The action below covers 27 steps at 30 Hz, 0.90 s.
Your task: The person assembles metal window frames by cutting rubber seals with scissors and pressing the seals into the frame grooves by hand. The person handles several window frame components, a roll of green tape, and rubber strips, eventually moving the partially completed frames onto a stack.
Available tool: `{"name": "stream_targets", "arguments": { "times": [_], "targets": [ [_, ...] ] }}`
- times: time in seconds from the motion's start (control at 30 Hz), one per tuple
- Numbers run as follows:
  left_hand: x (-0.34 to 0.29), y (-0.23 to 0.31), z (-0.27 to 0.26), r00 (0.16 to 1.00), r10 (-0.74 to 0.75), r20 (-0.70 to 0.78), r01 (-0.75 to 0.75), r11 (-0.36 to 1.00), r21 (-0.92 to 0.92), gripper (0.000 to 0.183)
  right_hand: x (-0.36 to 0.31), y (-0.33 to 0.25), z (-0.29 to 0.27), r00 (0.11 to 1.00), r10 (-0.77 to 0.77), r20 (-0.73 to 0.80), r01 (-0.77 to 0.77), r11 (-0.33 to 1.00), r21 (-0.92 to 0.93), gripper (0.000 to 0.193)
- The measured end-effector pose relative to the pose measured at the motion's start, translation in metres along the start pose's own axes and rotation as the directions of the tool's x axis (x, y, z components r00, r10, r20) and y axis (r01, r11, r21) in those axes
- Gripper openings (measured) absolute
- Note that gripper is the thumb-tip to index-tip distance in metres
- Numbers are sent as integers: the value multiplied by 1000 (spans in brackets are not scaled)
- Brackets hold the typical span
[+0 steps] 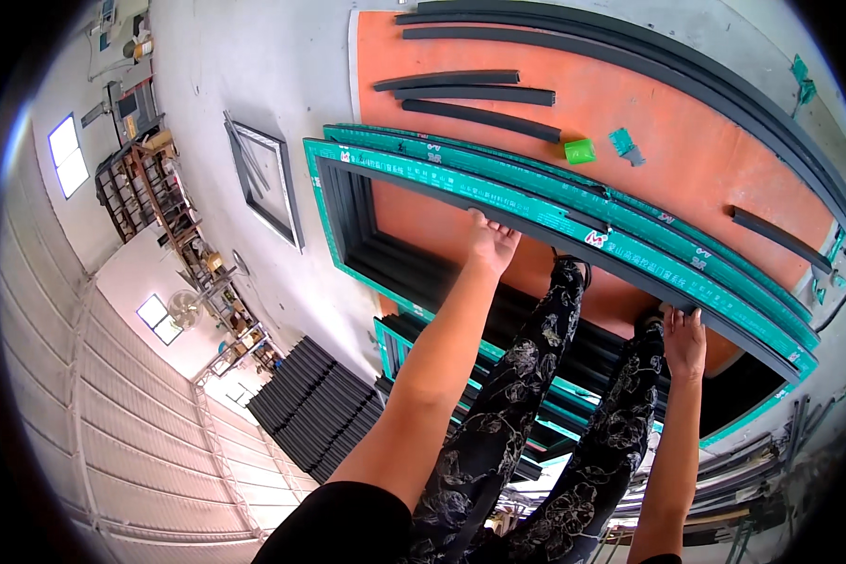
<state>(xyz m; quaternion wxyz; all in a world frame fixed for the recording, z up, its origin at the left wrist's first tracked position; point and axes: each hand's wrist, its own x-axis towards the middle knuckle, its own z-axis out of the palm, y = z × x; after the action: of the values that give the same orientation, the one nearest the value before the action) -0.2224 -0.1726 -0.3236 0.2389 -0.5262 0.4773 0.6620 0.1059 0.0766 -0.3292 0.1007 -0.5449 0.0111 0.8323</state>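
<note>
A long rectangular window frame (526, 202), dark grey with printed green film on its outer faces, lies across the view in front of me. My left hand (494, 241) is closed on the inner edge of its far bar, left of the middle. Farther right along that same bar, my right hand (684, 344) is also closed, its fingers hooked over the edge. Parts of the fingers of both hands are hidden by the bar. Right behind this frame sits another green-filmed bar (573, 188). My legs (526, 376) show between my arms, with the feet partly hidden by the frame.
An orange sheet (667, 122) lies on the grey floor, bearing dark strips (475, 95), a small bright green object (580, 151) and film scraps (620, 143). A smaller frame (265, 180) lies left. Stacked dark profiles (315, 409) and shelving (174, 207) stand beyond.
</note>
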Motion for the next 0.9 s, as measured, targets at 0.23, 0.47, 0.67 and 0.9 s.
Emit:
{"name": "stream_targets", "arguments": {
  "times": [0.23,0.47,0.67,0.9],
  "targets": [
    [14,8,-10,975,-55,215,91,983,-161,58,13,-11,2,999,18,-33,-13,989,149,33],
    [24,16,-15,953,-63,295,121,976,-181,68,19,-9,-10,998,14,-64,-9,997,79,38],
    [27,13,-10,996,-85,-15,82,990,-116,58,24,-18,-43,995,-63,77,65,998,-21,39],
    [62,5,-56,920,-167,356,165,986,36,29,-7,-52,26,989,129,74,-88,910,-405,48]
  ]
}}
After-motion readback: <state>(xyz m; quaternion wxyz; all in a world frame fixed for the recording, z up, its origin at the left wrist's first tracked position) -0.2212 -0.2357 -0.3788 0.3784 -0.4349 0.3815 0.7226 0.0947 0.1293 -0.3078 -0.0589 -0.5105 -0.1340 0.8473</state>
